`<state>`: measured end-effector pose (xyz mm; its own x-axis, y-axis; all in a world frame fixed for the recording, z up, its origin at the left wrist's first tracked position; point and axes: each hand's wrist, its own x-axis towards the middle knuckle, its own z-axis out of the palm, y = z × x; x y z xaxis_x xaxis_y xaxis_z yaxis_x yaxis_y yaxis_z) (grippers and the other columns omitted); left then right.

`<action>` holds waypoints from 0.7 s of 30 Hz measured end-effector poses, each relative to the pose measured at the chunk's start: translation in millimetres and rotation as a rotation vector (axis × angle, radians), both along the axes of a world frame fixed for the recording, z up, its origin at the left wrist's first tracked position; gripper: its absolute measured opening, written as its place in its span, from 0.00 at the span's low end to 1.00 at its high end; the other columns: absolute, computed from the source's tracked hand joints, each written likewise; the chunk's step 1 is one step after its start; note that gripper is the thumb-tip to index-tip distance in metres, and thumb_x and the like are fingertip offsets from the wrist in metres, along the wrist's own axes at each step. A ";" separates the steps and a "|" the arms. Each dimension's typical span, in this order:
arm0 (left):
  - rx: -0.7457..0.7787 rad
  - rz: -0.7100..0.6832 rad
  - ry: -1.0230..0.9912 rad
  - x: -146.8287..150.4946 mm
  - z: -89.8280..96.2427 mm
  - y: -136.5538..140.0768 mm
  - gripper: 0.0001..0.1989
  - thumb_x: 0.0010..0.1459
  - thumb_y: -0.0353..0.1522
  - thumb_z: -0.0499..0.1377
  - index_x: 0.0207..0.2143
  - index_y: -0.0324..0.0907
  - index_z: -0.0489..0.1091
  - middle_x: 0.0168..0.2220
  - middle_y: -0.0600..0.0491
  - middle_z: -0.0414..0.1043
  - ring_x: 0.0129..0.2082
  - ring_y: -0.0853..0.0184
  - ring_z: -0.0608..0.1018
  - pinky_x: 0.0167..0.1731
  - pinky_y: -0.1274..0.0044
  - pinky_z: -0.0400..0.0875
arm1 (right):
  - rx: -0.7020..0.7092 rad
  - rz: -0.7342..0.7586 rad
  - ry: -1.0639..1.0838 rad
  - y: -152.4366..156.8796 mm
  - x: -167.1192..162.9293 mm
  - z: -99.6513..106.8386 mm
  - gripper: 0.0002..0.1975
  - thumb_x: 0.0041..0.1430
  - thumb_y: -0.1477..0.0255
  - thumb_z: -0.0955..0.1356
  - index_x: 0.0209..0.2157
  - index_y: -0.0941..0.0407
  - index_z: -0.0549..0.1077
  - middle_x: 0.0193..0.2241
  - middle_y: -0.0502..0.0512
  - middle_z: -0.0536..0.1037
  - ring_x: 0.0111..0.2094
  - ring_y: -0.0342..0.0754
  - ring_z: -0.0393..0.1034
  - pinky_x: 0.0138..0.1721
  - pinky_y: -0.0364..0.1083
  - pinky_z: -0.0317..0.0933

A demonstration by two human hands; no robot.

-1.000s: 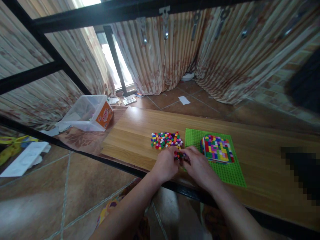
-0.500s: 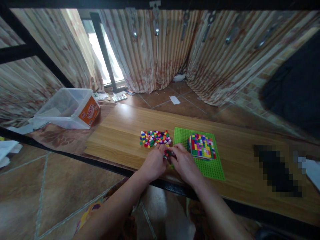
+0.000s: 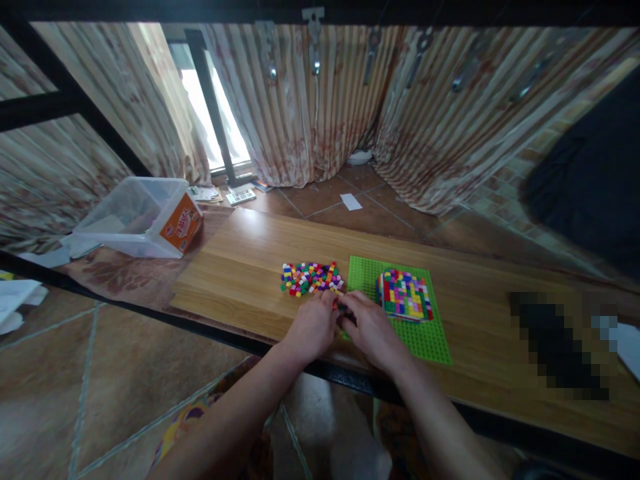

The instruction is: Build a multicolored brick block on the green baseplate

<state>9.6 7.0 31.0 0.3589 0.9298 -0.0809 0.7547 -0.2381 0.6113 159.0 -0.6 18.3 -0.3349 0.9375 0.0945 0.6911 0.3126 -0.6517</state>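
Observation:
My left hand and my right hand meet over the near part of the wooden board, fingers closed together. Between their fingertips a few small toy bricks show, red and dark ones, mostly hidden by the fingers. Just beyond my left hand lies a loose heap of small coloured bricks. To the right, a green studded baseplate lies flat, its left edge partly behind my right hand. On it stands a block built of many coloured bricks.
A clear plastic bin with an orange label stands left of the wooden board. A dark pixelated patch covers something at the right. Papers lie on the tiled floor beyond, before striped curtains. A black metal bar runs along the near edge.
The view has shifted very slightly. My fingers have closed in further around the small bricks, so less of them shows. The heap and the built block stay put.

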 end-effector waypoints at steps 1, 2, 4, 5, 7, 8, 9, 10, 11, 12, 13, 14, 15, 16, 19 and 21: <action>0.000 0.004 -0.015 0.3 -0.7 0.1 0.10 0.62 0.27 0.49 0.43 0.39 0.66 0.44 0.44 0.72 0.45 0.59 0.76 0.46 0.69 0.69 | 0.011 -0.011 -0.004 0.2 -1.2 -0.8 0.13 0.57 0.80 0.65 0.44 0.56 0.72 0.41 0.55 0.72 0.44 0.48 0.68 0.48 0.48 0.63; -0.001 0.011 -0.032 0.5 -1.5 0.2 0.10 0.62 0.27 0.49 0.43 0.39 0.66 0.44 0.44 0.73 0.45 0.59 0.76 0.46 0.70 0.69 | 0.021 -0.020 -0.003 0.2 -2.3 -1.5 0.13 0.57 0.80 0.65 0.43 0.55 0.72 0.41 0.55 0.72 0.44 0.47 0.68 0.48 0.48 0.63; 0.002 0.028 -0.073 0.1 -3.7 0.6 0.10 0.60 0.26 0.50 0.43 0.40 0.67 0.43 0.46 0.73 0.46 0.61 0.76 0.47 0.70 0.69 | 0.041 -0.040 0.008 0.3 -3.6 -2.8 0.14 0.56 0.81 0.65 0.43 0.55 0.73 0.42 0.55 0.72 0.44 0.47 0.69 0.48 0.48 0.63; 0.005 0.037 -0.097 -0.4 -4.8 0.8 0.11 0.59 0.25 0.51 0.43 0.40 0.67 0.44 0.46 0.74 0.46 0.61 0.76 0.48 0.71 0.69 | 0.052 -0.047 0.018 0.3 -3.8 -3.3 0.14 0.56 0.80 0.65 0.43 0.55 0.73 0.43 0.55 0.72 0.44 0.48 0.69 0.48 0.49 0.63; 0.009 0.051 -0.152 -1.8 -6.7 1.3 0.11 0.58 0.24 0.51 0.43 0.41 0.68 0.43 0.47 0.74 0.46 0.62 0.76 0.49 0.71 0.68 | 0.078 -0.059 0.046 0.6 -3.5 -4.0 0.13 0.57 0.80 0.64 0.43 0.54 0.74 0.43 0.56 0.72 0.44 0.48 0.69 0.49 0.50 0.64; 0.010 0.051 -0.181 -2.6 -7.5 1.6 0.12 0.58 0.24 0.51 0.42 0.41 0.68 0.43 0.48 0.75 0.46 0.62 0.76 0.49 0.72 0.68 | 0.092 -0.064 0.061 0.8 -3.2 -4.1 0.13 0.57 0.79 0.64 0.42 0.54 0.74 0.43 0.56 0.72 0.45 0.48 0.69 0.49 0.50 0.64; 0.010 0.050 -0.210 -3.4 -8.1 1.8 0.12 0.57 0.24 0.51 0.42 0.41 0.68 0.43 0.48 0.75 0.45 0.63 0.76 0.49 0.72 0.68 | 0.103 -0.067 0.076 1.1 -3.0 -4.1 0.12 0.58 0.79 0.64 0.42 0.54 0.74 0.43 0.56 0.72 0.45 0.49 0.69 0.49 0.50 0.64; 0.007 0.051 -0.239 -4.0 -8.7 2.1 0.13 0.56 0.23 0.52 0.42 0.40 0.69 0.42 0.48 0.75 0.45 0.63 0.76 0.48 0.72 0.69 | 0.109 -0.068 0.091 1.4 -2.9 -3.8 0.12 0.58 0.78 0.64 0.41 0.54 0.74 0.43 0.56 0.72 0.45 0.49 0.70 0.49 0.50 0.64; 0.002 0.052 -0.270 -4.4 -9.3 2.4 0.13 0.55 0.23 0.51 0.42 0.40 0.69 0.42 0.48 0.75 0.44 0.63 0.76 0.48 0.72 0.69 | 0.112 -0.070 0.107 1.6 -3.3 -3.3 0.11 0.58 0.78 0.64 0.41 0.54 0.74 0.43 0.56 0.72 0.45 0.49 0.70 0.49 0.50 0.64; -0.012 0.054 -0.304 -4.7 -9.8 2.8 0.15 0.54 0.22 0.51 0.42 0.40 0.70 0.42 0.48 0.75 0.43 0.63 0.76 0.47 0.72 0.69 | 0.109 -0.071 0.124 1.9 -3.9 -2.6 0.11 0.58 0.78 0.64 0.41 0.54 0.74 0.43 0.56 0.73 0.45 0.48 0.70 0.49 0.49 0.65; -0.033 0.058 -0.340 -4.7 -10.2 3.4 0.16 0.53 0.22 0.51 0.42 0.39 0.70 0.41 0.48 0.75 0.42 0.63 0.76 0.46 0.72 0.69 | 0.105 -0.073 0.143 2.1 -4.9 -1.8 0.10 0.59 0.77 0.65 0.40 0.54 0.74 0.43 0.56 0.73 0.45 0.48 0.70 0.48 0.49 0.65; -0.060 0.065 -0.379 -4.6 -10.5 4.1 0.16 0.51 0.21 0.51 0.41 0.39 0.70 0.40 0.49 0.75 0.41 0.64 0.76 0.44 0.73 0.70 | 0.101 -0.075 0.160 2.5 -6.2 -0.8 0.10 0.59 0.77 0.65 0.40 0.54 0.75 0.43 0.56 0.73 0.45 0.48 0.70 0.48 0.48 0.65; -0.091 0.072 -0.422 -4.3 -10.5 4.9 0.17 0.50 0.20 0.50 0.40 0.39 0.70 0.39 0.49 0.75 0.40 0.64 0.76 0.43 0.74 0.70 | 0.097 -0.077 0.173 2.9 -7.6 0.2 0.09 0.58 0.77 0.65 0.39 0.55 0.75 0.44 0.56 0.73 0.45 0.48 0.70 0.48 0.48 0.65; -0.121 0.079 -0.468 -3.9 -10.2 5.8 0.17 0.48 0.20 0.50 0.39 0.39 0.71 0.37 0.50 0.75 0.39 0.65 0.76 0.42 0.74 0.70 | 0.097 -0.082 0.184 3.5 -9.0 1.2 0.09 0.58 0.77 0.65 0.39 0.55 0.75 0.44 0.56 0.73 0.45 0.47 0.70 0.48 0.48 0.65; -0.199 0.128 -0.634 -2.8 -7.9 7.6 0.17 0.43 0.20 0.51 0.35 0.38 0.71 0.35 0.52 0.75 0.38 0.65 0.75 0.41 0.75 0.69 | 0.107 -0.088 0.199 6.3 -12.9 4.6 0.10 0.58 0.78 0.66 0.39 0.54 0.76 0.43 0.55 0.74 0.44 0.47 0.70 0.48 0.48 0.65; -0.305 0.171 -0.756 -2.3 -6.1 7.6 0.18 0.41 0.21 0.51 0.35 0.38 0.72 0.32 0.53 0.74 0.34 0.67 0.74 0.37 0.76 0.69 | 0.119 -0.078 0.211 8.2 -15.5 7.9 0.11 0.58 0.78 0.66 0.40 0.53 0.76 0.43 0.55 0.74 0.44 0.47 0.71 0.48 0.48 0.65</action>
